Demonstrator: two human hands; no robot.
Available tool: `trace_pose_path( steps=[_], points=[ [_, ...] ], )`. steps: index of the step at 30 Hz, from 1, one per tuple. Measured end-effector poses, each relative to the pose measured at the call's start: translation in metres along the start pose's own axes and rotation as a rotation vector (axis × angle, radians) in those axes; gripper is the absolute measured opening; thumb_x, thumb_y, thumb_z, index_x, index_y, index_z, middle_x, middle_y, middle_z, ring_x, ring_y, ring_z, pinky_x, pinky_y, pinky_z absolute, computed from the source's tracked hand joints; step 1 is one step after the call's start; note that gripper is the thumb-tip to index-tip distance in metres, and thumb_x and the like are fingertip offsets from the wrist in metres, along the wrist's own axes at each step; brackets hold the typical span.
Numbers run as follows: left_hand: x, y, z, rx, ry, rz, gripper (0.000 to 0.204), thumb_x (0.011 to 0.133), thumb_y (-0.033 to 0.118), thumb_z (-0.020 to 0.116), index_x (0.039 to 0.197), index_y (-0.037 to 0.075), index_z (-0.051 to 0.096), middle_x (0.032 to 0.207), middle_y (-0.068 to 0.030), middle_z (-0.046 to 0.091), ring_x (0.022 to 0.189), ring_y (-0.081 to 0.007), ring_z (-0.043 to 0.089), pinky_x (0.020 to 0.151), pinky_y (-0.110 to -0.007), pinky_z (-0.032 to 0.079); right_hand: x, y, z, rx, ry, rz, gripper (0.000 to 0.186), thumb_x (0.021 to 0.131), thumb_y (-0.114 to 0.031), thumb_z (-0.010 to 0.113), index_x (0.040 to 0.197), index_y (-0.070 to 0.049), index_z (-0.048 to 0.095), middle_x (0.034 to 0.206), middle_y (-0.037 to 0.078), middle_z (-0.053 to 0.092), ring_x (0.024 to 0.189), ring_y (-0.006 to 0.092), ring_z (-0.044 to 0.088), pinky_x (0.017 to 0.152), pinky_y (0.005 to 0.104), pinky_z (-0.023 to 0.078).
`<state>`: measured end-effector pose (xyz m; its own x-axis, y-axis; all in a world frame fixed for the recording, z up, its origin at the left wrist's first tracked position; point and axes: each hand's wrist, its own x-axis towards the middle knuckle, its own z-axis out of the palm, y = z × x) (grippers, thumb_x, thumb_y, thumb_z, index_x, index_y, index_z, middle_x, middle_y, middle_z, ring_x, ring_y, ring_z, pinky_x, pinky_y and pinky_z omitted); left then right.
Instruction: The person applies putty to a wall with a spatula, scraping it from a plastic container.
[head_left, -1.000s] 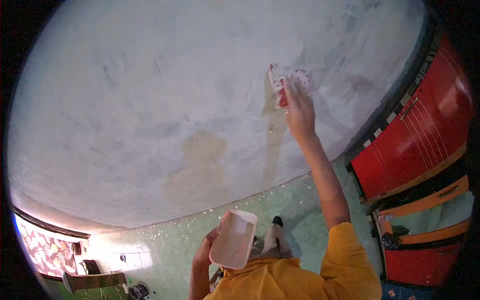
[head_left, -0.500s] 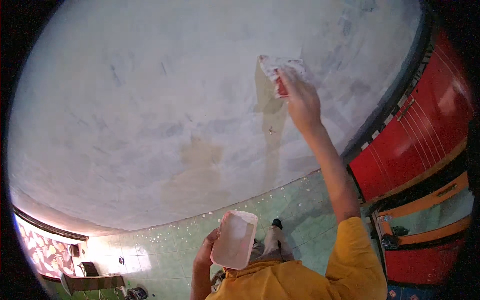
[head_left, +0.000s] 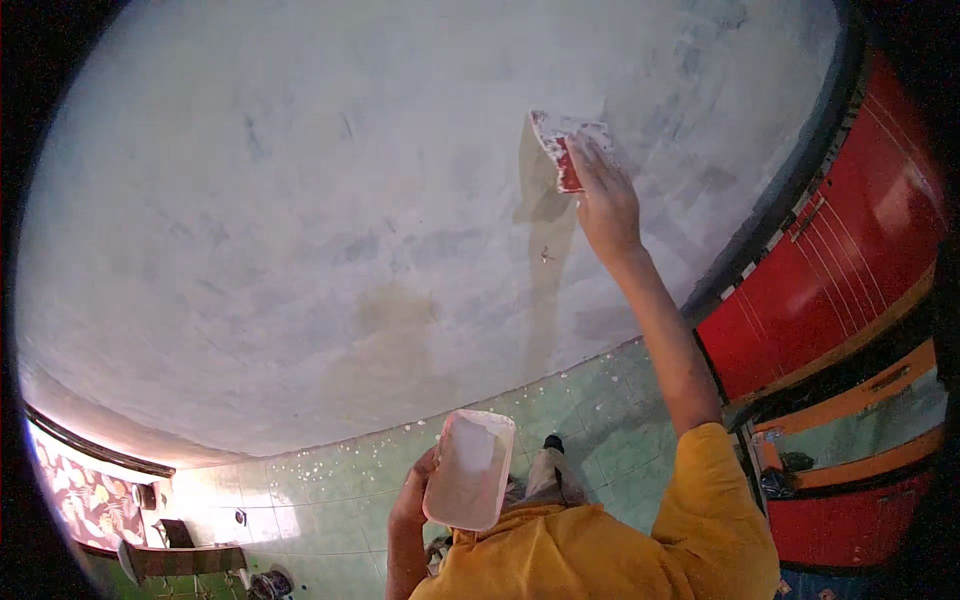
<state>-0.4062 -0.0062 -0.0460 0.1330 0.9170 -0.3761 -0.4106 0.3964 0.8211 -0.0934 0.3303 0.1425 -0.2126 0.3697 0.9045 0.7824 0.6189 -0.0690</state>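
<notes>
My right hand grips a flat, red, squarish spreader smeared with white paste, held against the pale, patchily coated wall; my arm casts a shadow below it. Low at the centre, my left hand holds a shallow, rectangular, pale pinkish tray by its left side. A patch of white material lies inside the tray.
Green tiled floor, spotted with white along the wall's foot. At right, a glossy red cabinet with orange-and-black trim beside the wall. Bottom left: patterned pink panel, a brown bench-like piece and dark objects on the floor.
My right hand and the spreader have moved slightly up the wall since a second ago, then a little rightward in the last half second. My left hand has raised the tray slightly.
</notes>
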Motion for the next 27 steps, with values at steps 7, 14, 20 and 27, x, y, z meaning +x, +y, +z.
trace_pose_path(
  steps=[7, 14, 20, 27],
  points=[
    [-0.005, 0.005, 0.021, -0.087, 0.062, 0.063, 0.062, 0.098, 0.044, 0.051, 0.142, 0.001, 0.046, 0.135, -0.0094, 0.056, 0.123, -0.0235, 0.054, 0.105, -0.038, 0.043, -0.127, 0.005, 0.051, -0.056, -0.183, -0.120, 0.049, 0.085, 0.001, 0.058, 0.133, -0.007, 0.059, 0.123, 0.020, 0.064, 0.113, 0.0351, 0.063, 0.091, 0.0436, 0.053],
    [-0.012, 0.018, 0.030, -0.108, 0.025, 0.079, 0.066, 0.095, 0.049, 0.055, 0.140, 0.002, 0.048, 0.134, -0.0090, 0.056, 0.121, -0.0226, 0.055, 0.102, -0.038, 0.045, 0.019, 0.011, -0.018, 0.011, -0.121, 0.026, 0.047, 0.084, -0.002, 0.059, 0.131, -0.007, 0.059, 0.123, 0.018, 0.065, 0.115, 0.0337, 0.062, 0.094, 0.0441, 0.051],
    [0.006, 0.010, 0.019, -0.103, 0.059, 0.026, 0.062, 0.096, 0.040, 0.055, 0.143, 0.002, 0.045, 0.138, -0.0098, 0.054, 0.125, -0.0236, 0.052, 0.105, -0.038, 0.043, -0.038, 0.014, 0.024, -0.087, -0.063, -0.086, 0.050, 0.082, 0.006, 0.056, 0.129, -0.008, 0.061, 0.120, 0.015, 0.067, 0.107, 0.0321, 0.065, 0.092, 0.0416, 0.051],
    [-0.002, 0.027, 0.029, 0.030, 0.014, 0.057, 0.061, 0.094, 0.032, 0.056, 0.143, -0.002, 0.043, 0.136, -0.0122, 0.055, 0.124, -0.0232, 0.053, 0.106, -0.036, 0.043, -0.023, 0.005, -0.001, 0.188, -0.262, 0.064, 0.048, 0.082, 0.004, 0.057, 0.128, -0.008, 0.061, 0.116, 0.015, 0.068, 0.105, 0.0322, 0.065, 0.090, 0.0420, 0.052]
  ],
)
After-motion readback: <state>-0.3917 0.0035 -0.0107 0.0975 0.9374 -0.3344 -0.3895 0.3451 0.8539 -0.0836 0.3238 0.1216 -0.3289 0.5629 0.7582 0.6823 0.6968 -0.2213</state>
